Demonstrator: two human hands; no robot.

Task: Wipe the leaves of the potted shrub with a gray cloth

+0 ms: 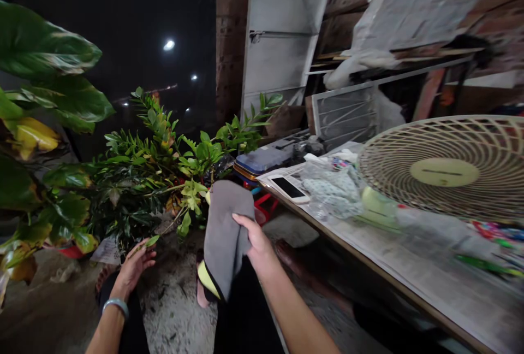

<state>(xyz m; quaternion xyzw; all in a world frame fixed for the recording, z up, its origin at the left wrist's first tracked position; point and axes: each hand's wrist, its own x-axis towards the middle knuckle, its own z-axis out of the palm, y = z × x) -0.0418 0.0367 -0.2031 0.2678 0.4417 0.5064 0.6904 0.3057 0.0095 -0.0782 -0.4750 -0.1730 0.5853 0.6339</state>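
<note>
My right hand (254, 238) grips a grey cloth (227, 223) with a yellow underside, thumb on top. The cloth hangs folded above my dark-trousered leg. My left hand (137, 264), with a bracelet on its wrist, has its fingers curled around the end of a green leaf (153, 241) at the tip of a low stem. The fingertips are partly hidden, so how firmly they hold the leaf is unclear. In front of both hands stands a bushy potted plant (196, 152) with many small glossy leaves, some of them yellowed.
Large broad leaves (45, 42) crowd the left side. To the right, a paper-covered table (409, 261) carries a white phone (289, 189), plastic bags (331, 187) and a fan grille (446, 171). Behind are a metal door (280, 31) and a dark panel (143, 26).
</note>
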